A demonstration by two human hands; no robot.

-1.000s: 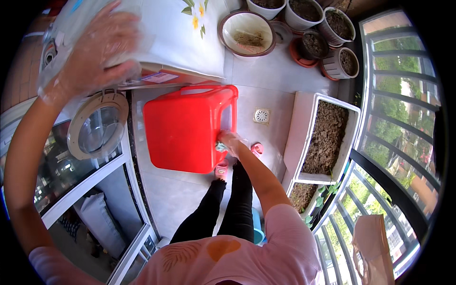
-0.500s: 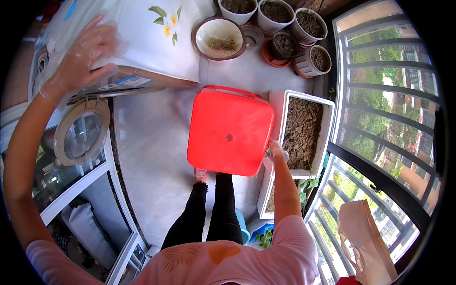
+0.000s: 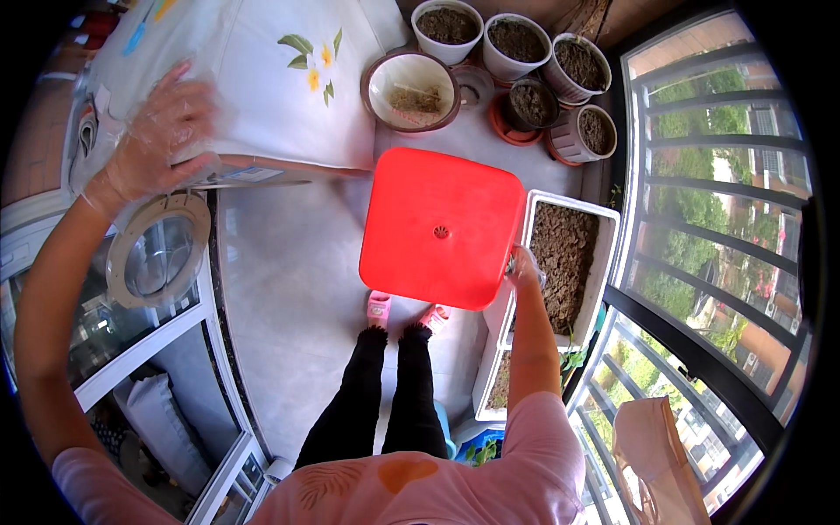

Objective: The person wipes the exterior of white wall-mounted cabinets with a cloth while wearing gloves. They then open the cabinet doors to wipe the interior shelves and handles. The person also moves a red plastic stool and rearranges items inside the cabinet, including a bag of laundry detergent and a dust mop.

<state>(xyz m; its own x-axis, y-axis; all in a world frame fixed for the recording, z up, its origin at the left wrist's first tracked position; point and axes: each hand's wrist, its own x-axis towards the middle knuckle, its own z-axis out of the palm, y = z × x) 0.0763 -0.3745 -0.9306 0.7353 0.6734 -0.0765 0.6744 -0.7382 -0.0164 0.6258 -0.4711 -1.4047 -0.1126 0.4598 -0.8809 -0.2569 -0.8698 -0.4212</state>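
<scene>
A red plastic stool (image 3: 437, 267) with a rounded square seat and a small hole in its middle hangs in front of my legs, seat toward me. My right hand (image 3: 525, 267), in a clear plastic glove, grips its right edge; the seat partly hides the fingers. Its legs and underside are out of sight. My left hand (image 3: 166, 136), also in a clear glove, is raised at the upper left with fingers spread and nothing in it. It is in front of the white floral cloth (image 3: 245, 105) that covers a large box-like thing.
White rectangular planters (image 3: 564, 254) with soil stand along the barred window at right. Several round soil pots (image 3: 516, 39) and a bowl with dry bits (image 3: 411, 92) sit at the far end. At left are a washing machine door (image 3: 157, 249) and a white-framed glass door (image 3: 144, 359).
The red stool and my right hand have shifted slightly to the right, and the seat's tilt has changed. Both pink shoes now show below it. My left hand stays raised and open.
</scene>
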